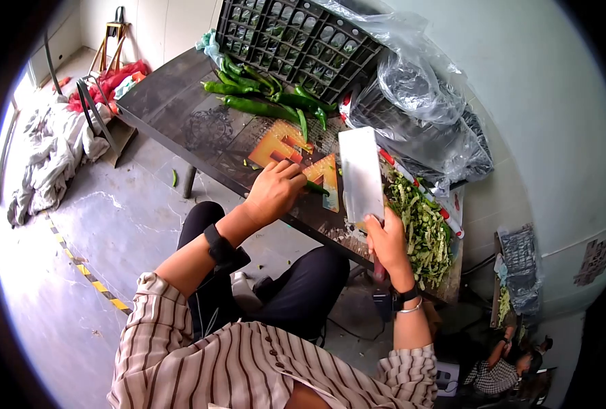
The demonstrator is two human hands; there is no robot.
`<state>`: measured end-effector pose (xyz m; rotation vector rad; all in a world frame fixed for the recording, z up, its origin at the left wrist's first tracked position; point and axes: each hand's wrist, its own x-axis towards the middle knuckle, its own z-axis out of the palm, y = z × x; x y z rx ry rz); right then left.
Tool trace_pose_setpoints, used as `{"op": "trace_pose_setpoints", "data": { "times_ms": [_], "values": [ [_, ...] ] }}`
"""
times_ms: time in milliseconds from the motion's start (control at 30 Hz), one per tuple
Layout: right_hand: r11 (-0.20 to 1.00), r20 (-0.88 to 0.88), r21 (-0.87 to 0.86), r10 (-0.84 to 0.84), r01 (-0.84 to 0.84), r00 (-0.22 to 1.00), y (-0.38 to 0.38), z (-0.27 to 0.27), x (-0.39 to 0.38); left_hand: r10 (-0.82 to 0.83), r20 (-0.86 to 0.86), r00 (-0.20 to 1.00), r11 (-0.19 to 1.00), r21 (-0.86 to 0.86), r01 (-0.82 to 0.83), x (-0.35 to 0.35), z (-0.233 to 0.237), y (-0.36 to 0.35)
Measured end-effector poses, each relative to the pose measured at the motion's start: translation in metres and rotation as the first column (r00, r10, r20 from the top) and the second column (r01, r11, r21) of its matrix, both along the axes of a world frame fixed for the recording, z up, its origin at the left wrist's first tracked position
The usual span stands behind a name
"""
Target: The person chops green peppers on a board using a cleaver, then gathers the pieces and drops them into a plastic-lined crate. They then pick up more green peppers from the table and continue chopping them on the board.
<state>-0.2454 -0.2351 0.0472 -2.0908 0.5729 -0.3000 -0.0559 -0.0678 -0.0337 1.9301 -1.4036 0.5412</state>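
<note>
Striped sleeves (248, 368) up close, then the dark table (180, 102). I'd say roughly halfway: a big heap of chopped pepper (422, 232) on the right, and a bunch of whole green peppers (255, 105) uncut by the crate (289, 34). Right hand (387, 242) is wrapped tight on the cleaver (361, 174), blade raised. Left hand (274, 189) curls down on one pepper (318, 188), with the tip poking past the fingertips toward the blade.

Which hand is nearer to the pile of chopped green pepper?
Right. The right hand, gripping the cleaver, is beside the pile; the left hand is past the cleaver, on a whole pepper.
</note>
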Motion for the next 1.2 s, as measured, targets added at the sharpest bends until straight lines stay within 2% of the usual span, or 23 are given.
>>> {"op": "trace_pose_setpoints", "data": {
  "times_ms": [67,100,133,200,333,667,1200],
  "values": [
    [0.918,-0.006,-0.375,0.136,-0.128,0.991,0.000,0.009,0.014,-0.021,-0.004,1.000,0.999,-0.036,0.020,0.001,-0.001,-0.003],
    [0.879,-0.026,-0.453,0.154,-0.149,0.988,0.001,0.010,0.022,-0.038,-0.002,0.999,0.997,-0.065,0.038,0.001,-0.001,-0.004],
    [0.876,-0.034,-0.456,0.156,-0.154,0.987,0.002,0.013,0.028,-0.036,-0.009,0.999,0.997,-0.071,0.035,0.001,-0.002,-0.005],
    [0.796,-0.157,-0.550,0.199,-0.253,0.967,0.007,0.019,0.040,-0.047,-0.027,0.999,0.997,-0.062,0.045,0.001,-0.003,-0.005],
    [0.673,-0.154,-0.669,0.291,-0.316,0.944,0.006,0.014,0.054,-0.057,-0.042,0.997,0.994,-0.099,0.053,0.004,-0.005,-0.006],
    [0.472,-0.314,-0.762,0.329,-0.443,0.891,0.006,0.022,0.066,-0.039,-0.040,0.998,0.999,0.008,0.040,0.002,-0.001,-0.002],
    [0.524,-0.353,-0.684,0.371,-0.507,0.859,-0.006,0.022,0.072,-0.049,-0.062,0.997,0.996,0.068,0.054,0.001,0.004,0.001]
  ]
}}
